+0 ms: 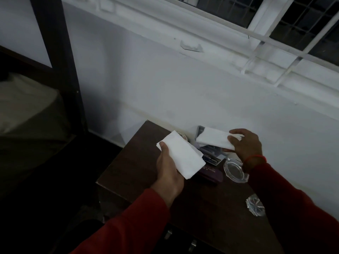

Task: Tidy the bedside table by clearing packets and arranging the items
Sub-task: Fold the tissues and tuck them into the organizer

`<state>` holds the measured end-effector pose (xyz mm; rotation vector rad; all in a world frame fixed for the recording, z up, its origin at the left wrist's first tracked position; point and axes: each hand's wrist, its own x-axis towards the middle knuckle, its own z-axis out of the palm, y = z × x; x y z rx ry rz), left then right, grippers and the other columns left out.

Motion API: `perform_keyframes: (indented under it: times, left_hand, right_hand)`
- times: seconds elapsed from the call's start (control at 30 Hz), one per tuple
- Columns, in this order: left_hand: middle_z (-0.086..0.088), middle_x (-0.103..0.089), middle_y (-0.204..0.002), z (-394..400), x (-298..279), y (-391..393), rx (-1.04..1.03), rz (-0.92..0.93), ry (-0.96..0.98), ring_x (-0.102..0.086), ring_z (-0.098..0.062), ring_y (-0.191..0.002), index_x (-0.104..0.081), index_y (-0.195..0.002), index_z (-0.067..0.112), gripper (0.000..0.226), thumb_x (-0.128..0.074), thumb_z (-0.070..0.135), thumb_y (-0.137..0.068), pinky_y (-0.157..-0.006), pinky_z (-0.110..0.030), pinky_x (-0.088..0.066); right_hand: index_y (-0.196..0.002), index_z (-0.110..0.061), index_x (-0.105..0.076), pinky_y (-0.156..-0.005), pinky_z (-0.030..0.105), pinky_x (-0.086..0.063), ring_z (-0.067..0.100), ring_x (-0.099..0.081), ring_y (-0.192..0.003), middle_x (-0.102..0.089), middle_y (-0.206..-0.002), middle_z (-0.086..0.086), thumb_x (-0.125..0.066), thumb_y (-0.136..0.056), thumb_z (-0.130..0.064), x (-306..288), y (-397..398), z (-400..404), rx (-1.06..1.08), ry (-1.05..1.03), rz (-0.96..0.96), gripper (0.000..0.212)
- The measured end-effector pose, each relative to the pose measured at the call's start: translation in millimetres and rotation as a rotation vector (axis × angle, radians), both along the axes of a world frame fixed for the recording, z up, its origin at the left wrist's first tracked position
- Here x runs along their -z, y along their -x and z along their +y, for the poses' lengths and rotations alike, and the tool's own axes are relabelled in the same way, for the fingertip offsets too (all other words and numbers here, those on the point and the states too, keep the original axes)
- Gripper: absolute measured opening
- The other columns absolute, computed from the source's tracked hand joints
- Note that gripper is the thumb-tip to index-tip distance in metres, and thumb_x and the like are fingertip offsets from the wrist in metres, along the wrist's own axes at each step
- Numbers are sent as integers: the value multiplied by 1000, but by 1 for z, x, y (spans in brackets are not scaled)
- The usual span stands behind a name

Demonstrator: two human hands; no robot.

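Observation:
My left hand (167, 170) holds a white folded tissue (181, 154) above the dark wooden bedside table (128, 167). My right hand (244, 142) grips a second white folded tissue (214, 139) over the table's back, near the wall. Under the tissues lie a small box with "OPEL" printed on it (212, 160), a dark purple case (211, 174) and a clear plastic box (209, 149), all partly hidden. A clear glass ashtray (234, 170) sits by my right wrist. A crumpled clear packet (255, 207) lies at the table's right side.
The table stands against a white wall (183, 85) below a barred window (293, 21). A dark bed frame post (60, 57) and a mattress (27, 110) are to the left. Metal drawer handles (192, 244) show on the table's front.

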<state>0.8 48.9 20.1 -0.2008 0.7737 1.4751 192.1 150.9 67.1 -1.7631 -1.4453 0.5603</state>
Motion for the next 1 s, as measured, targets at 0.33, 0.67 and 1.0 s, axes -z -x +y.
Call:
perform_keyframes:
  times: [0.33, 0.67, 1.0]
  left_hand:
    - [-9, -75, -109, 0, -5, -3, 40, 45, 38, -72, -30, -100, -69, -109, 19, 45, -51, 58, -97, -98, -55, -54]
    - [-11, -73, -117, 1, -7, 1, 50, 14, 50, -70, -34, -106, -67, -116, 18, 48, -51, 59, -96, -99, -58, -52]
    - [-12, -73, -116, 2, -4, -2, 61, 21, 49, -69, -34, -107, -67, -116, 17, 48, -51, 58, -97, -101, -58, -51]
  right_hand:
    - [-103, -17, -73, -90, 26, -41, 28, -59, -109, -65, -121, 9, -71, -84, -14, -8, 7, 25, 12, -27, -210, 20]
    - [-100, -12, -75, -83, 15, -36, 27, -63, -103, -72, -111, 12, -64, -88, -10, -7, 13, 24, -39, -126, -310, 16]
    - [-101, -1, -72, -32, 9, -43, 34, -63, -76, -62, -118, 23, -57, -92, 0, -12, 16, 28, -199, -23, -426, 17]
